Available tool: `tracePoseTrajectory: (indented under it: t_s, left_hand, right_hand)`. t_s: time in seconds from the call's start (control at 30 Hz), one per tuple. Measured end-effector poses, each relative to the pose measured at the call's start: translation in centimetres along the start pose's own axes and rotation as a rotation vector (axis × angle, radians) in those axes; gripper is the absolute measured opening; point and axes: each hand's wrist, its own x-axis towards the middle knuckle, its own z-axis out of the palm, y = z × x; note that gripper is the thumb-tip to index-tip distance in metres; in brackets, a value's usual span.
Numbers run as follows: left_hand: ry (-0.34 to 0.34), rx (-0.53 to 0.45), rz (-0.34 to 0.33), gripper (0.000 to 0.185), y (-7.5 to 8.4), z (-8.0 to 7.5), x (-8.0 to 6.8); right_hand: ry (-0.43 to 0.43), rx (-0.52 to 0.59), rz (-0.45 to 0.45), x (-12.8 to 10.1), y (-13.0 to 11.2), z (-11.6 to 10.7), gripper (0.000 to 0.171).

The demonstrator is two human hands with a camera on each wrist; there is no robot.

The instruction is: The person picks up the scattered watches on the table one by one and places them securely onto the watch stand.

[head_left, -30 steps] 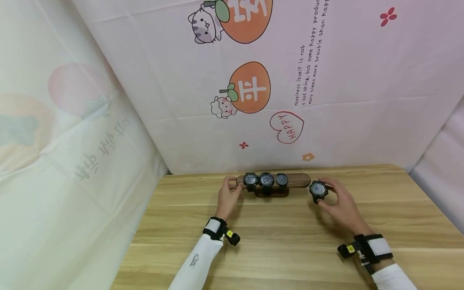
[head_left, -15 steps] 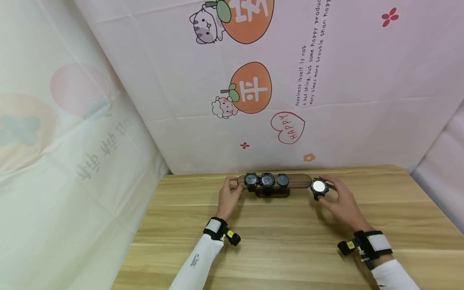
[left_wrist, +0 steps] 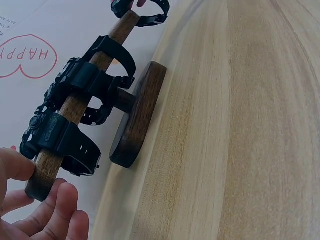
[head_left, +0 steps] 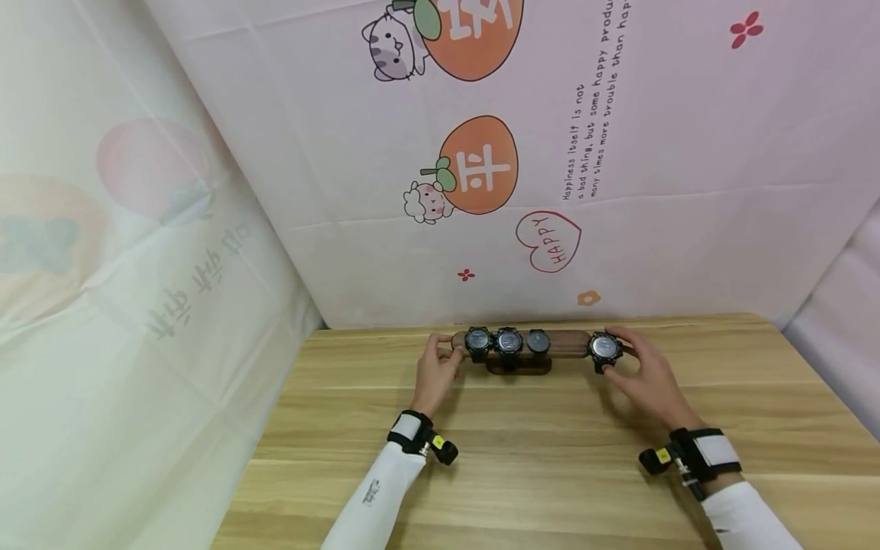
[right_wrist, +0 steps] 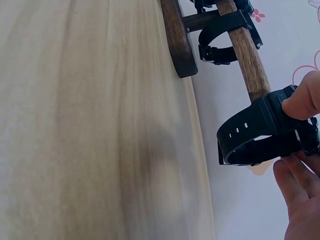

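A dark wooden watch stand (head_left: 569, 344) has a horizontal bar on a short post and an oblong base (left_wrist: 142, 117). Three black watches hang on its bar: one near the left end (head_left: 477, 341), one beside it (head_left: 509, 341), and a smaller one (head_left: 538, 342) around the middle. My left hand (head_left: 435, 380) holds the bar's left end between thumb and fingers. At the opposite end, my right hand (head_left: 649, 382) pinches another black watch (right_wrist: 250, 122) by its case, its strap closed in a loop. Whether the bar's tip is inside that loop, I cannot tell.
The stand is at the back of a wood-grain table (head_left: 522, 466). Right behind it rises a white printed cloth (head_left: 385, 267), and another cloth (head_left: 158, 367) hangs along the left side. Both wrists wear strapped cameras.
My right hand has brought the watch slightly up and back, level with the bar's right end. The left hand keeps its hold on the other end.
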Motion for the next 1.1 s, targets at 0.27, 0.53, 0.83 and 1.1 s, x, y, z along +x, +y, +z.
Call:
tracePoseTrajectory:
  t_s: [0.27, 0.53, 0.83, 1.1]
  left_hand:
    - [0.000, -0.005, 0.002, 0.029, 0.1, 0.0, 0.0]
    - [0.002, -0.009, 0.000, 0.030, -0.1, 0.0, -0.1]
    - [0.003, 0.011, 0.001, 0.028, 0.0, 0.0, -0.1]
    - [0.001, 0.015, -0.004, 0.028, 0.1, 0.0, -0.1]
  right_hand:
    - [-0.055, -0.029, 0.060, 0.5, 0.2, 0.1, 0.074]
    - [-0.063, -0.027, 0.033, 0.9, 0.4, 0.5, 0.073]
    - [-0.050, 0.016, 0.011, 1.4, 0.4, 1.1, 0.071]
    - [-0.062, 0.045, -0.008, 1.7, 0.3, 1.4, 0.072]
